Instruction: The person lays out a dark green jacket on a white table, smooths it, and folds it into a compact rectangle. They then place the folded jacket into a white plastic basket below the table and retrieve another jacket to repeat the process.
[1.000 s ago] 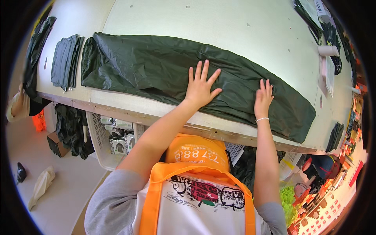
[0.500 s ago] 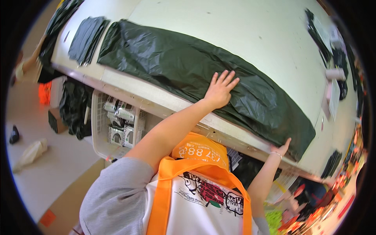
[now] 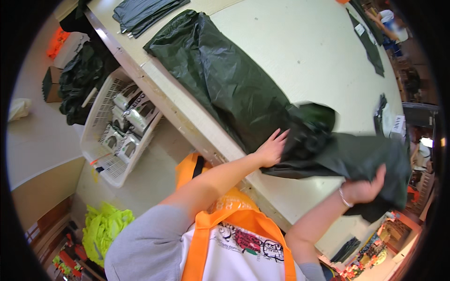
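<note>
Dark green garment (image 3: 234, 89) is spread along the counter (image 3: 304, 51) edge, its near end lifted and folded over. That end is clenched in the right hand (image 3: 365, 189); the left hand (image 3: 271, 149) is pressed flat, grip released. A white basket (image 3: 112, 136) is seen below the counter; folded dark pieces (image 3: 145, 11) beyond the garment.

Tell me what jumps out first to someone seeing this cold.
The long dark green garment sprawled diagonally across the pale cutting table dominates. The left hand presses flat on it near the table's front edge, while the right hand grips its lifted end, folding it back toward the middle. Next, the white basket of wrapped packs under the table edge at left.
</note>
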Available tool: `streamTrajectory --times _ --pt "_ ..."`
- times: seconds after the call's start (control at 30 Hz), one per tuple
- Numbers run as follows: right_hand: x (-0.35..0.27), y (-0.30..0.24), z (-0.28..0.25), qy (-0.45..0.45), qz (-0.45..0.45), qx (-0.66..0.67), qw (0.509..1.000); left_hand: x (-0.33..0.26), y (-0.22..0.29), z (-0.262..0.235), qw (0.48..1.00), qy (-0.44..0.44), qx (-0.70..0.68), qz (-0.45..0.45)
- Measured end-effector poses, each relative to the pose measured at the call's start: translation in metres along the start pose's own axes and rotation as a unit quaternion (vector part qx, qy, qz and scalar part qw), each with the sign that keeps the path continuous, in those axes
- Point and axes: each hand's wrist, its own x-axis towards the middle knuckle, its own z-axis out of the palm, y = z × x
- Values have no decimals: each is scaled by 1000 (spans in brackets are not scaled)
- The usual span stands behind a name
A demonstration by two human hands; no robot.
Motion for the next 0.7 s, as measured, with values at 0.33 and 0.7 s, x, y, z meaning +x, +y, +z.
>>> streamTrajectory --times 0.33,0.7 --pt "-137 277 185 -697 -10 -367 616 -39 -16 33 352 92 -888 -282" --pt "51 209 17 -543 -27 -495 678 -38 -20 3 339 127 -866 -344"
